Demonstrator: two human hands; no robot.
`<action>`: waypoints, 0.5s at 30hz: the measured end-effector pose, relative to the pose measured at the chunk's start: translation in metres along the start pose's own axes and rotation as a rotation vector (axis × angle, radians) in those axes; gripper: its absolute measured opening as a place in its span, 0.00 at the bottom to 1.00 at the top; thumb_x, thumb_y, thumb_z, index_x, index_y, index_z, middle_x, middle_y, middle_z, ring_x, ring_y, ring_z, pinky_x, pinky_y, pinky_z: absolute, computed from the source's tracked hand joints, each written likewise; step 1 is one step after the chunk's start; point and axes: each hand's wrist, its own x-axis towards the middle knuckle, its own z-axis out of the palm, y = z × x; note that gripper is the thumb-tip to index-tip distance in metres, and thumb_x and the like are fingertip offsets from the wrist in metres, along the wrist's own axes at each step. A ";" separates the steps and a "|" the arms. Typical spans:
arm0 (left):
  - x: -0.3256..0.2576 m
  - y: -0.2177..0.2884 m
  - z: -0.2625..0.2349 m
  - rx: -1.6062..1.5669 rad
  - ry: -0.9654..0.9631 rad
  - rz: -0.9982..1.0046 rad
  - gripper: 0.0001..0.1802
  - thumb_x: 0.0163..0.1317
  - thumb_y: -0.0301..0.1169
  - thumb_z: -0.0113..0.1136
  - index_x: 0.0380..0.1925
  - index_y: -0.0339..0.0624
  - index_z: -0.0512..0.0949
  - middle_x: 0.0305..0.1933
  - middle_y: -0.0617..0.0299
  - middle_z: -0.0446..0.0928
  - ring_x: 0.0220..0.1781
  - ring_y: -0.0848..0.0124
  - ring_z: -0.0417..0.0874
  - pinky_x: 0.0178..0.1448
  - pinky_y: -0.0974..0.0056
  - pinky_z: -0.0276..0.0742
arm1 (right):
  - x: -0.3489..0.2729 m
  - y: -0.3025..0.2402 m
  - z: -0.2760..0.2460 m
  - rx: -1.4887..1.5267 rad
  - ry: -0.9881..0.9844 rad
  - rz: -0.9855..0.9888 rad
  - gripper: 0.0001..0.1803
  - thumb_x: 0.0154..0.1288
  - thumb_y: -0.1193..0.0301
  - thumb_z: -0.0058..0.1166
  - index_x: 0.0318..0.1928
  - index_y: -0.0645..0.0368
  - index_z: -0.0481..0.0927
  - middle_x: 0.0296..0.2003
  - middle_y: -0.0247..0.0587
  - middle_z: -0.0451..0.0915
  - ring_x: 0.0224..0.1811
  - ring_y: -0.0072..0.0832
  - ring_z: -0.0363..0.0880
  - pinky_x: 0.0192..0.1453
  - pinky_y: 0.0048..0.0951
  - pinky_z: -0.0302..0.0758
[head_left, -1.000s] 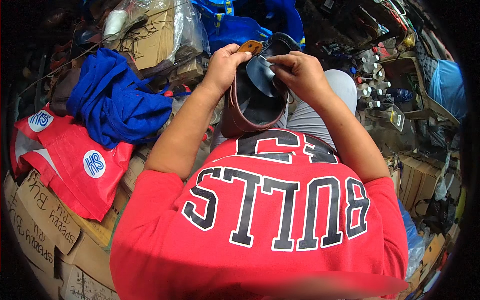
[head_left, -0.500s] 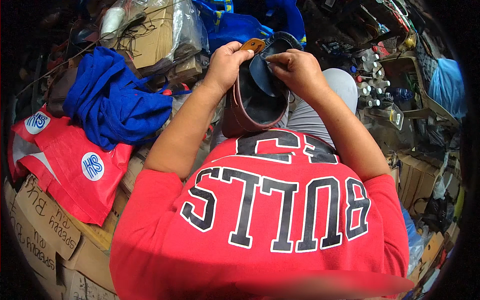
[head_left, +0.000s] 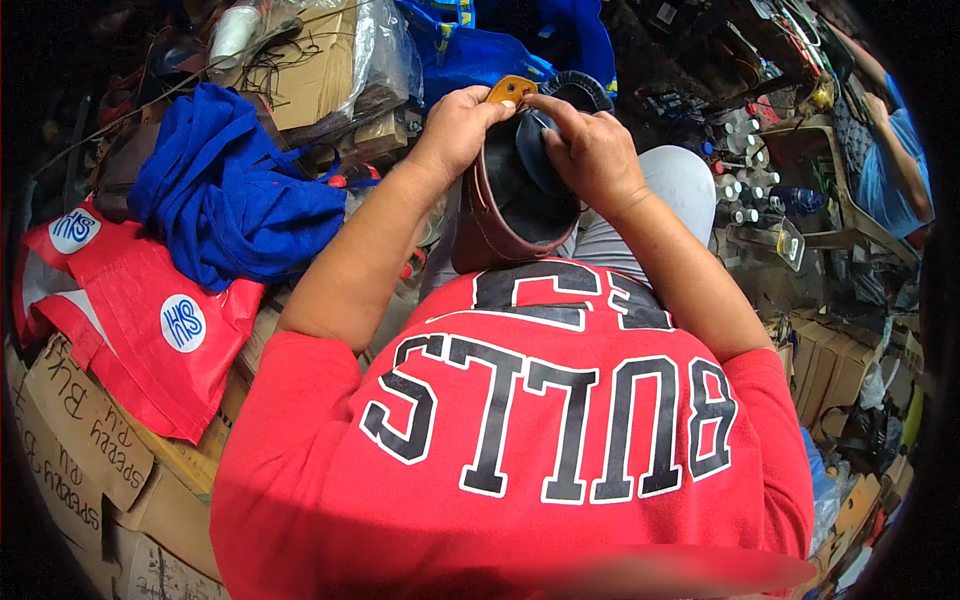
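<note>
A dark brown leather piece (head_left: 462, 230), hollow and open-mouthed with stitched edges, rests against my lap; whether it is a boot or a bag I cannot tell. My left hand (head_left: 455, 135) is closed at its far left rim, the thumb pressing a tan leather tab (head_left: 512, 88) with small holes. Beside the tab, my right hand (head_left: 592, 150) is bent inward with its index finger touching the tab's edge. Anything its fingers pinch is hidden. Under the right hand, a dark blue flap (head_left: 530, 150) hangs into the opening. A black ribbed edge (head_left: 582, 88) curves behind it.
To my left lie a blue cloth (head_left: 225, 195), a red bag (head_left: 150, 320) and cardboard (head_left: 85, 420). Ahead is a blue bag (head_left: 480, 50). Several small bottles (head_left: 745, 180) stand at the right, near another person's arm (head_left: 895, 150) and blue shirt.
My right hand has shifted up and left, its index finger now at the tan tab. The blue flap is more covered. Another person's arm has come into view at the far right.
</note>
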 end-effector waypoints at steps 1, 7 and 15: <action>0.002 0.001 -0.003 -0.002 0.003 0.001 0.11 0.60 0.27 0.53 0.41 0.34 0.77 0.36 0.61 0.79 0.34 0.77 0.79 0.41 0.72 0.75 | 0.001 0.003 0.002 -0.025 0.030 -0.088 0.22 0.57 0.72 0.53 0.53 0.41 0.75 0.28 0.37 0.81 0.30 0.34 0.80 0.40 0.34 0.72; 0.013 0.008 -0.012 -0.034 -0.178 -0.073 0.14 0.60 0.30 0.55 0.44 0.34 0.76 0.38 0.60 0.80 0.38 0.76 0.80 0.44 0.72 0.76 | 0.001 0.016 -0.001 -0.075 0.054 -0.245 0.23 0.54 0.73 0.53 0.51 0.39 0.76 0.24 0.31 0.79 0.26 0.29 0.78 0.41 0.30 0.69; 0.017 0.029 -0.004 0.372 -0.264 0.010 0.17 0.49 0.27 0.68 0.41 0.32 0.80 0.38 0.63 0.81 0.36 0.78 0.78 0.45 0.71 0.74 | -0.006 0.025 -0.003 -0.090 0.100 -0.331 0.14 0.50 0.76 0.55 0.39 0.47 0.80 0.23 0.30 0.77 0.28 0.30 0.76 0.40 0.30 0.67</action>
